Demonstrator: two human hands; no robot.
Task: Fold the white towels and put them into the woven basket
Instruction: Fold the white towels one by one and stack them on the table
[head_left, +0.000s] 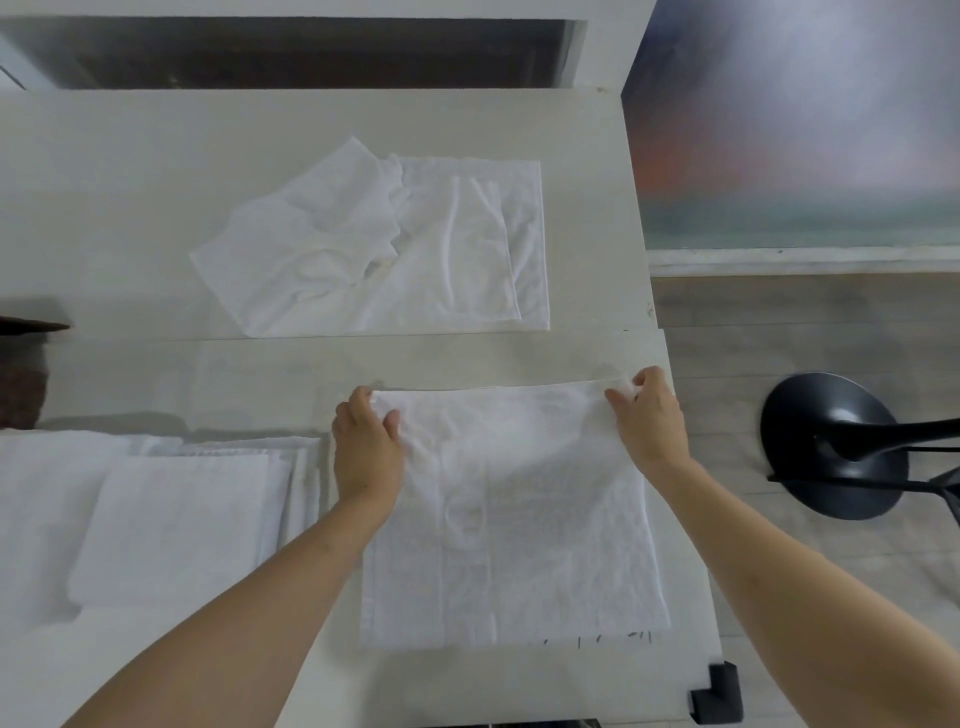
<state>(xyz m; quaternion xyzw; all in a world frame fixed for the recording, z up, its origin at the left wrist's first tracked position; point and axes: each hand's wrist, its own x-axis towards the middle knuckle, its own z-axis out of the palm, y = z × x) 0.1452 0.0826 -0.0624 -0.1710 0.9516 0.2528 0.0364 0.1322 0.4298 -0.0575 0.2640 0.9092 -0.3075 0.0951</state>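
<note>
I have a white towel (514, 514) spread flat on the pale bench (130, 218) in the lower middle of the frame, its near edge close to the bench's front rim. My left hand (366, 447) pinches the towel's far left corner, thumb and fingers curled round a small bunch of cloth. My right hand (649, 415) pinches the far right corner the same way, that grip sitting close to the bench's right edge. Both forearms reach in from the bottom of the frame.

In the lower left lies a stack of folded towels (171, 519), just beside my left wrist. In the upper middle, well apart from my hands, two more unfolded towels (384, 244) lie rumpled and overlapping each other.

At the left edge a dark brown thing (21, 384) pokes into view; it may be the basket, but I cannot tell. On the wooden floor (779, 322) at right stands a black round base (831, 441) of some stand
</note>
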